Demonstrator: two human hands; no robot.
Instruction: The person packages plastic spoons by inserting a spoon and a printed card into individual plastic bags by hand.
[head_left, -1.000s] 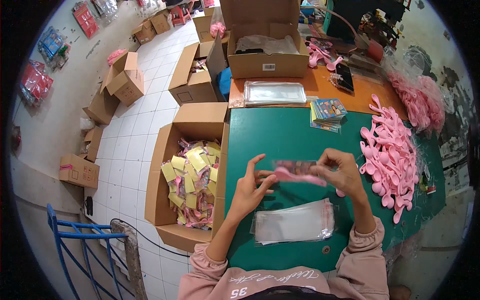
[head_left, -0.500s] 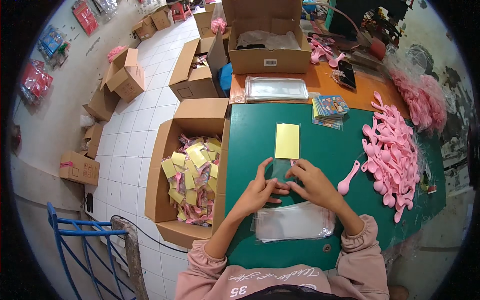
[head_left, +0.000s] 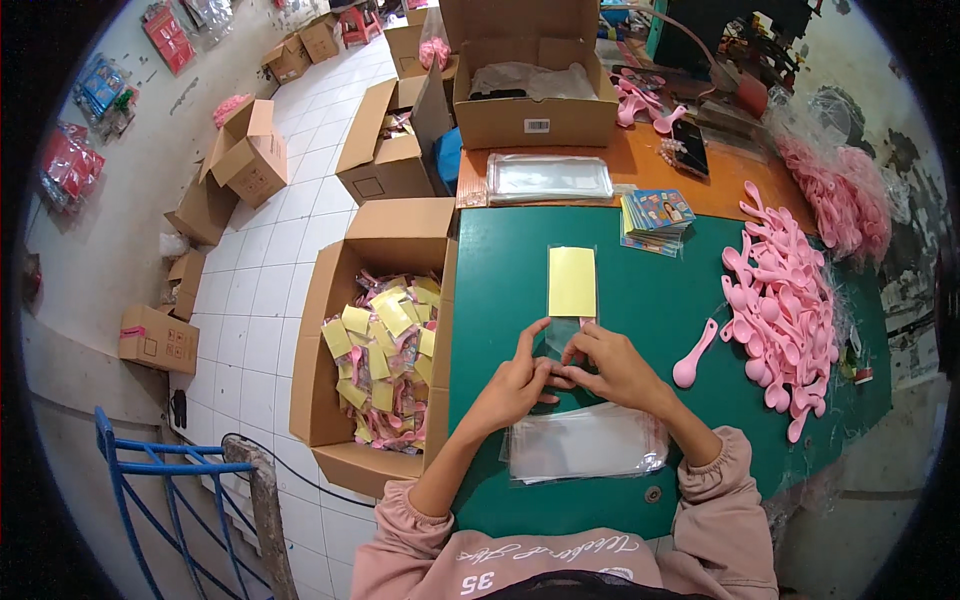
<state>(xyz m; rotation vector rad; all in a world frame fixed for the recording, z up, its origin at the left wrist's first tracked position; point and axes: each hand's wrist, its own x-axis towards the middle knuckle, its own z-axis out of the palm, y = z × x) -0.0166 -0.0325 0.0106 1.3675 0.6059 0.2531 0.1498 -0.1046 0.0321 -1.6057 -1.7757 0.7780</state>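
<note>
A clear plastic bag [head_left: 562, 336] lies on the green tabletop, with a yellow card [head_left: 572, 282] in its far part. My left hand [head_left: 517, 383] and my right hand [head_left: 612, 367] meet at the bag's near end, their fingers bent and pinching it between them. The left index finger stretches along the bag's left side. A bit of pink shows by the right index finger, most of it hidden. Just nearer to me is a stack of clear plastic bags [head_left: 585, 445]. One pink spoon [head_left: 695, 353] lies apart, right of my right hand.
A heap of pink spoons [head_left: 780, 310] covers the table's right side. Printed cards [head_left: 657, 220] and another bag stack [head_left: 550, 177] lie at the back, before an open carton [head_left: 537, 122]. Left of the table, a cardboard box [head_left: 375, 222] holds several filled packets [head_left: 385, 360].
My right hand has shifted slightly left, and its fingers have drawn in against the left hand's fingers at the bag's near end. The bag stays nearly in place.
</note>
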